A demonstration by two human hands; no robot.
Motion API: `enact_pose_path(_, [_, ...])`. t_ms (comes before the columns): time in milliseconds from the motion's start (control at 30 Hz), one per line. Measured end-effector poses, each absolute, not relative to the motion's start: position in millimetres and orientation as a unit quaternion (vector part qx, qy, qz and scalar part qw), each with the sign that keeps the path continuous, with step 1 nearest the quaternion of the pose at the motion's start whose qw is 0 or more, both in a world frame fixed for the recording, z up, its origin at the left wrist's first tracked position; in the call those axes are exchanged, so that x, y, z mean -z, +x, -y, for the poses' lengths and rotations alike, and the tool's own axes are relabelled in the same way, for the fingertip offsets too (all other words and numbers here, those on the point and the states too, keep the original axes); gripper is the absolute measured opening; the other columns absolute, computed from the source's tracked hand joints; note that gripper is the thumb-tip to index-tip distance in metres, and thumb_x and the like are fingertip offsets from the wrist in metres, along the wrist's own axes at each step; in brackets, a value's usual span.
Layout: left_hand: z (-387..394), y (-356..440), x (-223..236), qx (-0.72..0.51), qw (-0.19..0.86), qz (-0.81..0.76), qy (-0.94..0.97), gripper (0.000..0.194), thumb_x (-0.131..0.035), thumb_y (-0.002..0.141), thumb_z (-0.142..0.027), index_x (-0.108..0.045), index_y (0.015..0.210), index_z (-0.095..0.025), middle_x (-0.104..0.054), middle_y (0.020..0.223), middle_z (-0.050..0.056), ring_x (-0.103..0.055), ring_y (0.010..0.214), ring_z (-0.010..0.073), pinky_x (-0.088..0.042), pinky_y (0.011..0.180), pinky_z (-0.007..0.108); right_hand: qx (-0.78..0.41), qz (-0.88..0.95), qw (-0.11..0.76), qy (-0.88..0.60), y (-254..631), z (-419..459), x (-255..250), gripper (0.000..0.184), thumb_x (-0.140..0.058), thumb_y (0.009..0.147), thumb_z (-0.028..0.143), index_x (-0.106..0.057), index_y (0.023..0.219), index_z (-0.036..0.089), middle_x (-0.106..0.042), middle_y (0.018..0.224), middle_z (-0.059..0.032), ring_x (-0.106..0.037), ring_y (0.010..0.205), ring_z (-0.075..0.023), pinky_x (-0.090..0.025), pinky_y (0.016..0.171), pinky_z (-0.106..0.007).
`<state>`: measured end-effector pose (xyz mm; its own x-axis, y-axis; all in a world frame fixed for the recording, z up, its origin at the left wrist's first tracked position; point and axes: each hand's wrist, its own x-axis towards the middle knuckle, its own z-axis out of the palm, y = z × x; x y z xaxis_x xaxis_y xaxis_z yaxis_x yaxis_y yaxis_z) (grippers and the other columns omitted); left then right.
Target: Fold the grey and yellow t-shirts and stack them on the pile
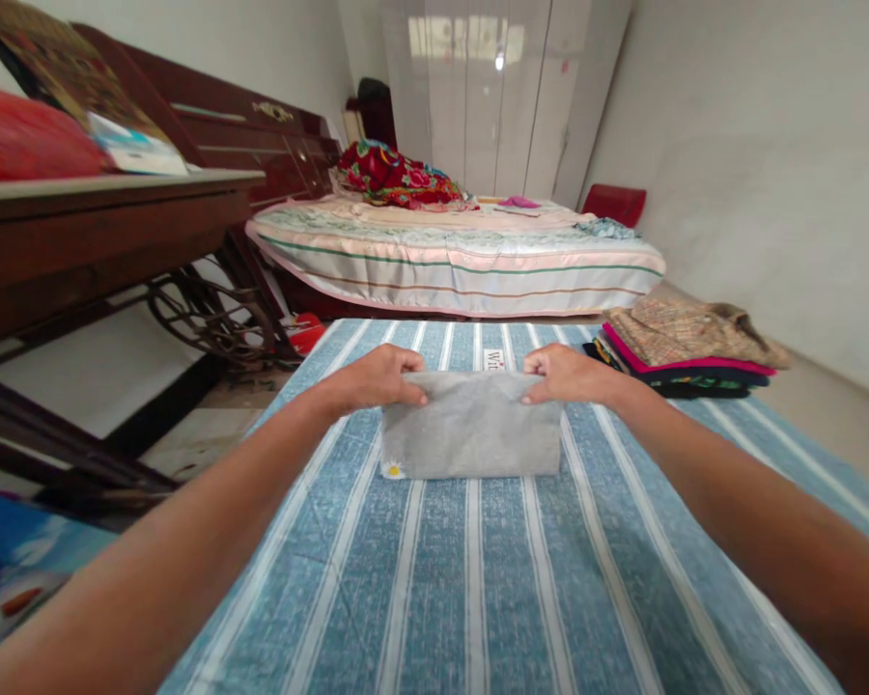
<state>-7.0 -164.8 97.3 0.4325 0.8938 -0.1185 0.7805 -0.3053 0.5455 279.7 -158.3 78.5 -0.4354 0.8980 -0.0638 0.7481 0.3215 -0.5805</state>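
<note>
A grey folded cloth (pixel 472 430) with a small daisy print at its lower left corner is held up above the blue-and-white striped cover (pixel 441 579). My left hand (pixel 387 376) pinches its upper left corner, thumb on the near side. At the upper right corner, my right hand (pixel 561 375) grips it the same way. Fingers of both hands are curled behind the top edge and partly hidden. Just behind the cloth, part of a printed word shows on the striped cover.
Folded clothes (pixel 695 347) are stacked at the right, a checked piece on top. Beyond stands a bed (pixel 463 256) with a red floral blanket (pixel 398 176). A wooden table (pixel 116 217) with an iron wheel beneath it stands at left. A wall (pixel 760 183) rises at right.
</note>
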Motion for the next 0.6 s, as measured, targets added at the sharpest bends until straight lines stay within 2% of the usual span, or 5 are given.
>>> enact_pose_path(133, [262,-21,-104,-0.121,0.120,-0.502,0.848,0.017,-0.052,0.072,-0.031,-0.062,0.083,-0.023,-0.061,0.069,-0.002,-0.056,0.063,0.0134,-0.041,0.059,0.025,-0.105,0.872,0.187,-0.439,293,272,-91,0.011,-0.058,0.071,0.014,-0.051,0.068,0.021,-0.052,0.062,0.0040,-0.046,0.056,-0.0112,-0.034,0.053,-0.026])
enact_pose_path(233, [344,-36,-67,-0.160,0.025,-0.393,0.905,0.039,-0.043,0.077,-0.021,-0.058,0.111,-0.030,-0.068,0.099,0.001,-0.062,0.091,0.0195,-0.048,0.080,0.030,0.006,0.929,0.167,-0.331,293,359,-59,0.016,-0.047,0.077,0.007,-0.054,0.076,0.021,-0.058,0.074,-0.0034,-0.052,0.068,-0.0181,-0.042,0.063,-0.033])
enact_pose_path(300, [388,-45,-34,-0.168,-0.032,-0.351,0.921,0.050,-0.041,0.079,-0.013,-0.051,0.123,-0.032,-0.068,0.108,0.000,-0.062,0.099,0.0183,-0.047,0.090,0.031,0.038,0.945,0.142,-0.291,291,401,-29,0.019,-0.043,0.083,0.007,-0.057,0.080,0.019,-0.061,0.082,-0.0073,-0.055,0.074,-0.0198,-0.046,0.070,-0.036])
enact_pose_path(500, [445,-57,13,-0.171,-0.117,-0.359,0.910,0.050,-0.040,0.085,-0.011,-0.044,0.132,-0.026,-0.061,0.123,0.004,-0.056,0.114,0.0186,-0.046,0.097,0.034,0.127,0.920,0.217,-0.301,286,443,15,0.031,-0.036,0.087,0.005,-0.057,0.110,0.009,-0.063,0.097,-0.0151,-0.058,0.094,-0.0253,-0.047,0.084,-0.040])
enact_pose_path(600, [449,-57,14,-0.186,-0.116,-0.370,0.903,0.045,-0.040,0.087,-0.015,-0.045,0.131,-0.026,-0.062,0.121,0.004,-0.056,0.114,0.0190,-0.047,0.096,0.034,0.141,0.919,0.227,-0.290,287,445,12,0.030,-0.037,0.088,0.006,-0.057,0.110,0.009,-0.063,0.095,-0.0150,-0.058,0.095,-0.0248,-0.047,0.084,-0.040])
